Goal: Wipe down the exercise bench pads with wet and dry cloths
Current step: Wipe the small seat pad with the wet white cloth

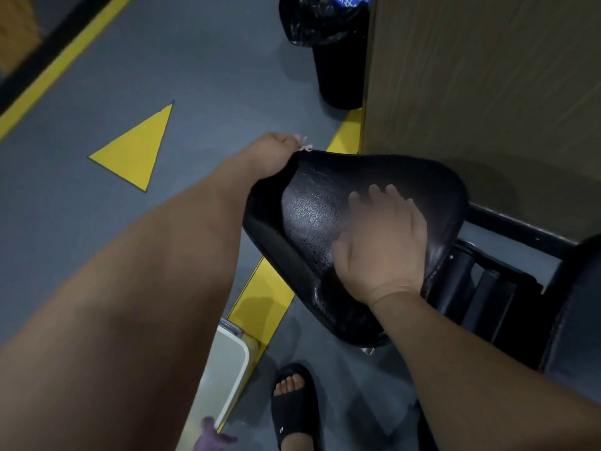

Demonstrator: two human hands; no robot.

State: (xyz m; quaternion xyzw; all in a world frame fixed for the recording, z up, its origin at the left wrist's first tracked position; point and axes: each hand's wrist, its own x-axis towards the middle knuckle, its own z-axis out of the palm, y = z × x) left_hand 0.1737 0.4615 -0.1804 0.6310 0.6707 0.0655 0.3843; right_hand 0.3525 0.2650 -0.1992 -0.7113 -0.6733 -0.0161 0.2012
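The black textured bench seat pad point(312, 222) tilts up in the middle of the view. My left hand point(273, 154) reaches over its far left corner and curls round the edge there. A small pale pink bit shows at the fingertips; I cannot tell what it is. My right hand point(383, 245) lies flat on top of the pad with fingers spread, slightly blurred, and holds nothing. A purple cloth point(211, 439) lies low at the bottom edge, beside a white basin point(227, 362) on the floor.
The bench's black frame point(487, 281) and a second pad point(579, 307) are at the right. A wood-look panel point(487, 76) stands behind the pad, with a bin lined with a black bag point(331, 43) beside it. My foot in a black slide point(292, 405) stands below. The grey floor has yellow markings point(136, 148).
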